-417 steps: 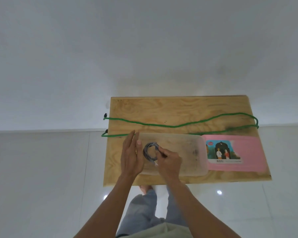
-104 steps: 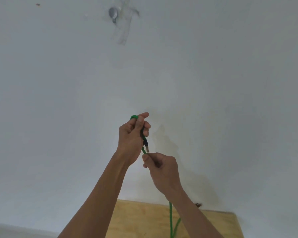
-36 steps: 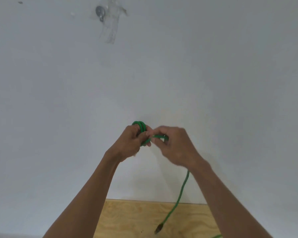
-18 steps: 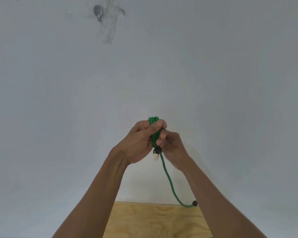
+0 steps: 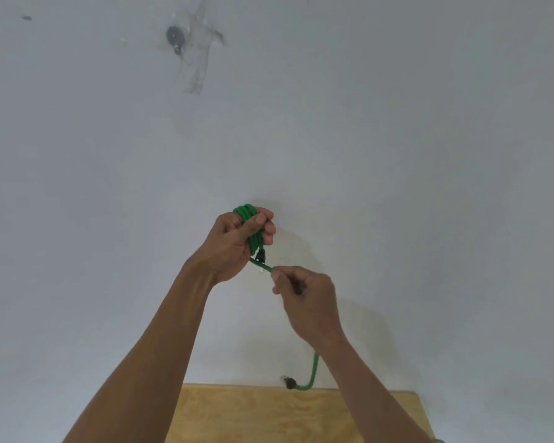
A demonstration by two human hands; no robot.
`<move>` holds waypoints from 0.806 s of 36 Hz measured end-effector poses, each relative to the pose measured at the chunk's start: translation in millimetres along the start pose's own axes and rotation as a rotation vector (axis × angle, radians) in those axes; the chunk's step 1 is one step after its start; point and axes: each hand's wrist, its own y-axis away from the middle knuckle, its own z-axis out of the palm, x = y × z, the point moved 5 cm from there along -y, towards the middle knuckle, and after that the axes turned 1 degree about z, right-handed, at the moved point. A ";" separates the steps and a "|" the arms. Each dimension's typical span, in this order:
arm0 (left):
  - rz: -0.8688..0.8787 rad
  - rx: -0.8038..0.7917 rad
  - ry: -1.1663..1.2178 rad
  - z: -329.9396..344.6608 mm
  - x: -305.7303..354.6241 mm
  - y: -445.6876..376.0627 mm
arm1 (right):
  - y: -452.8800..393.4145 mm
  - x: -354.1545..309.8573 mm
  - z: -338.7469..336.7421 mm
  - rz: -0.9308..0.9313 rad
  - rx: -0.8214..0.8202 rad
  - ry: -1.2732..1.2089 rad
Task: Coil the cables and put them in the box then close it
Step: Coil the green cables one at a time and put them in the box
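Observation:
Raised in front of the white wall, my left hand (image 5: 234, 244) grips a small bundle of green cable (image 5: 249, 219) loops, thumb over them, with one black plug hanging just below the fingers. My right hand (image 5: 304, 298) pinches the free strand a little lower and to the right. The loose tail drops behind my right wrist and ends in a black plug (image 5: 290, 382) just above the table's far edge. The box is out of view.
The far part of the wooden table (image 5: 269, 414) shows at the bottom. A metal hook with tape (image 5: 175, 38) is stuck on the wall, upper left.
My right hand has slid down and right along the strand, away from my left hand. More loops sit in my left hand than three seconds ago, and the hanging tail is shorter.

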 end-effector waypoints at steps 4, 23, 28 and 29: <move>-0.016 -0.039 0.039 -6.8 -2.7 7.1 | -5.2 -16.9 -9.9 -0.140 -0.049 0.311; -0.339 -0.249 0.101 50.5 -31.1 52.9 | -74.1 -62.3 -37.3 -0.115 -0.398 -0.058; -0.233 -0.329 0.214 63.6 -20.0 45.0 | -52.8 -29.4 -20.2 0.041 -0.391 -0.396; -0.207 -0.332 0.235 64.7 -17.5 42.5 | -44.2 -24.4 -14.7 0.088 -0.411 -0.445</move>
